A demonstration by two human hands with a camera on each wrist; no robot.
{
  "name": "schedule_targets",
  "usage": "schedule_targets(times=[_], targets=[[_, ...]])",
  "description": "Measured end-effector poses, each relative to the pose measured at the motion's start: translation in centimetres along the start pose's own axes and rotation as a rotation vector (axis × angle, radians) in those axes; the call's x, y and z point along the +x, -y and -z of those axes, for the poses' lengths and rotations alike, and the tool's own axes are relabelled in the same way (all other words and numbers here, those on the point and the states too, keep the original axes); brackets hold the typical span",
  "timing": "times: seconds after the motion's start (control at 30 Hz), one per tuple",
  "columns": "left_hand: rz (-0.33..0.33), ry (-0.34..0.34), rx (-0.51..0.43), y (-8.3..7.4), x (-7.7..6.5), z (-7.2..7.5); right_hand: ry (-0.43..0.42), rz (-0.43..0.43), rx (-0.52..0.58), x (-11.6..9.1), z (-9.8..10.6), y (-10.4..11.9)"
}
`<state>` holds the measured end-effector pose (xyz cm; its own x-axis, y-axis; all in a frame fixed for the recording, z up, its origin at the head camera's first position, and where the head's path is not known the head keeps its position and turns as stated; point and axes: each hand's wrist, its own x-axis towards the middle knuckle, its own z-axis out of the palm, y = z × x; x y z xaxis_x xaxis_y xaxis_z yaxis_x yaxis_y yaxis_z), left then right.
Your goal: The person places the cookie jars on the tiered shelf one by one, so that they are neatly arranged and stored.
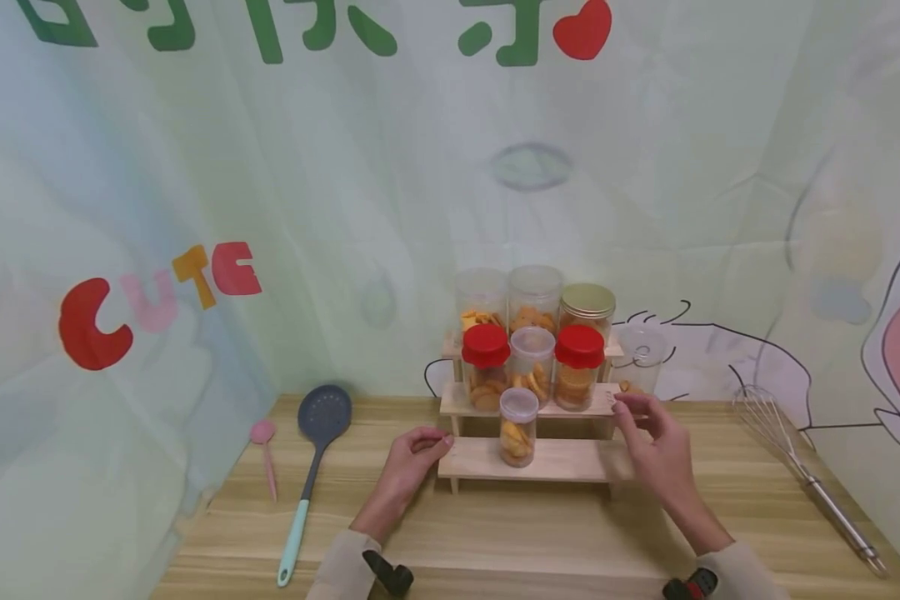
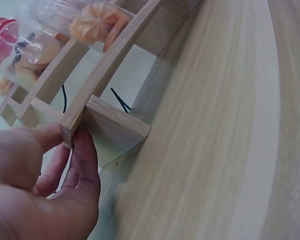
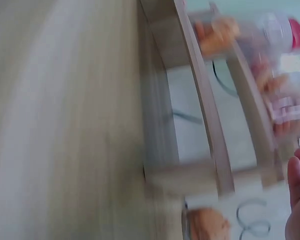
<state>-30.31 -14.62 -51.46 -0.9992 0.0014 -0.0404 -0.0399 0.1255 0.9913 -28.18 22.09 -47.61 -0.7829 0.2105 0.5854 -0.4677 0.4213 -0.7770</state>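
A three-step wooden display rack (image 1: 570, 462) carries several clear cookie jars. One small jar (image 1: 518, 429) with a translucent lid stands on its lowest step. My left hand (image 1: 407, 467) pinches the left end of that step, thumb above and fingers beneath, as the left wrist view shows. My right hand (image 1: 656, 442) is at the right end of the middle step, its fingertips (image 3: 295, 177) close beside the wood and its fingers loosely bent. The middle step bears a red-lidded jar (image 1: 486, 371) at left, a clear-lidded jar (image 1: 532, 367) and another red-lidded jar (image 1: 577, 371).
On the top step are two clear-lidded jars and a gold-lidded jar (image 1: 587, 304). Behind my right hand stands another clear jar (image 1: 639, 354) with cookies. A slotted turner (image 1: 322, 425) and a pink spoon (image 1: 265, 442) lie left; a whisk (image 1: 802, 471) lies right.
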Motion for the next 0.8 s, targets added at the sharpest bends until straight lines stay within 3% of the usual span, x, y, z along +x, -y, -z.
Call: schedule_targets(times=[0.17,0.33,0.67,0.8], targets=[[0.011,0.002,0.001,0.0,0.0,0.1,-0.094,-0.091,-0.093,2.1,1.9,-1.7],[0.01,0.005,0.005,0.1,0.0,0.1,-0.104,-0.169,-0.152,4.3,2.7,-2.5],[0.01,0.009,0.003,0.1,0.0,0.1,0.149,-0.277,-0.217,6.6,2.9,-3.4],[0.01,0.013,-0.002,0.2,0.1,0.2,0.207,-0.307,-0.231,6.9,2.7,-4.0]])
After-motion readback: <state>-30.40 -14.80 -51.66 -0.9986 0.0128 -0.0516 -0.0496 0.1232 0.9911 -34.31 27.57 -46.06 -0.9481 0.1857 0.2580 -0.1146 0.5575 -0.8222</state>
